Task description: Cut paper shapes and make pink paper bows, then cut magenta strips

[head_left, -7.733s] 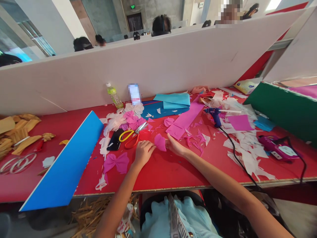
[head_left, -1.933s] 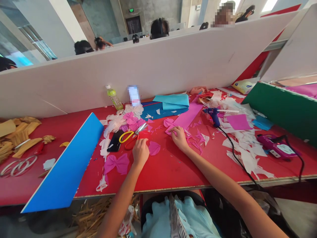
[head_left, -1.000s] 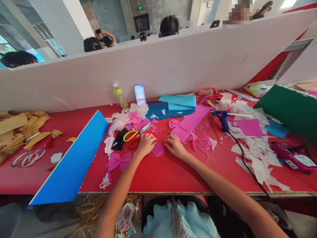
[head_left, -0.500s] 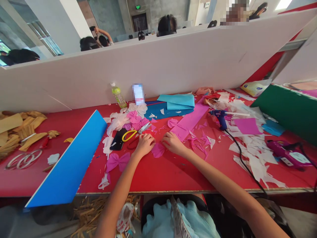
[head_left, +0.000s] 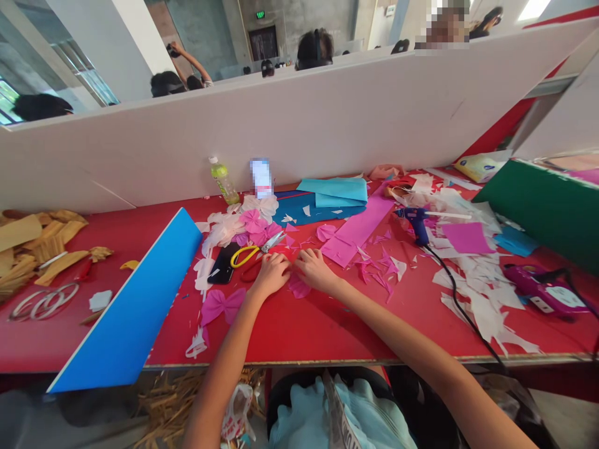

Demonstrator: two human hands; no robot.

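Scissors (head_left: pixel 248 255) lie just beside the left hand (head_left: pixel 272 274). It and the right hand (head_left: pixel 314 269) sit close together on a pink paper piece (head_left: pixel 298 287) on the red table (head_left: pixel 304 330); grip cannot be told. Glue gun (head_left: pixel 414 223) lies well right.

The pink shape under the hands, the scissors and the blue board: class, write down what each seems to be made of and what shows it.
The pink shape looks like thin matte tissue or crepe paper, with soft creases and cut edges. The scissors seem to have shiny steel blades and smooth plastic handles in yellow and red. The blue board looks like stiff coated foam board, judging by its straight rigid edge and white rim, though the core is hard to confirm.
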